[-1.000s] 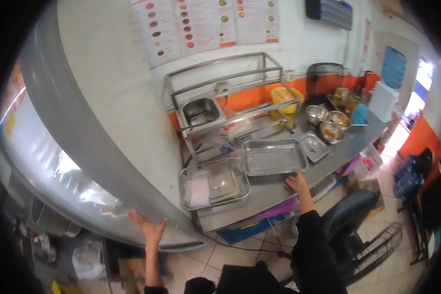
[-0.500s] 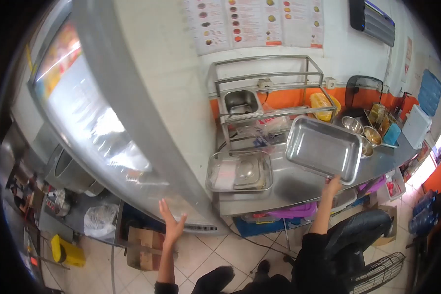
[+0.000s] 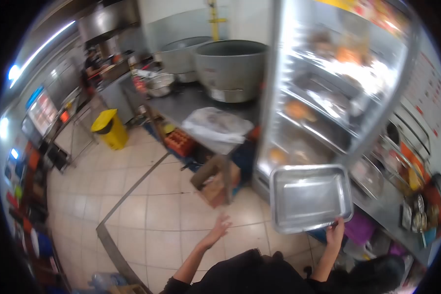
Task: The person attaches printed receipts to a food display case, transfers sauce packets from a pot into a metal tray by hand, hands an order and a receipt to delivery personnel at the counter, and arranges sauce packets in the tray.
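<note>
A rectangular metal tray hangs in the air in front of the glass-door fridge, with nothing in it. My right hand grips its near right rim, fingers partly hidden by the edge. Away to the left, my left hand is held out over the tiled floor, fingers apart and touching nothing. Closest to it is an open cardboard box beneath the dark table.
The fridge holds several food items behind glass. Large grey pots and a plastic bag sit on the dark table. A yellow bin stands further left. On the right runs a metal counter. A person is far back.
My view has swung left, from the counter toward the fridge and kitchen. The metal tray has come away from over the counter, still in my right hand. My left hand stays open.
</note>
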{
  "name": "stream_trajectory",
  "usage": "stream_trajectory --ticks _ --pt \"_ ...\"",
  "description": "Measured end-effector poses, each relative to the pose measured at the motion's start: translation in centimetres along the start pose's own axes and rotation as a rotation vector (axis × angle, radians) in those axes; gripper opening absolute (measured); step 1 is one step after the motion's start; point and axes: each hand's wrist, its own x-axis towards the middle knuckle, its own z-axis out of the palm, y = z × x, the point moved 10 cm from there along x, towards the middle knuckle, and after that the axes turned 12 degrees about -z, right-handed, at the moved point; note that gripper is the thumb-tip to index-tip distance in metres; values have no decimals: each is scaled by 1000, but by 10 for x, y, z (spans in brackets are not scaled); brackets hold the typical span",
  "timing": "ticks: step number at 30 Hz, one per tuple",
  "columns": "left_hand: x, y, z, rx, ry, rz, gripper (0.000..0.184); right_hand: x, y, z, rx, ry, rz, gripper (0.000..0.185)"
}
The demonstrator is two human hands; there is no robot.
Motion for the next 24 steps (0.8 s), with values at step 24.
stream_trajectory --ticks 24 --pt "-44 61 -707 -985 832 225 34 -447 592 741 -482 -1546 903 41"
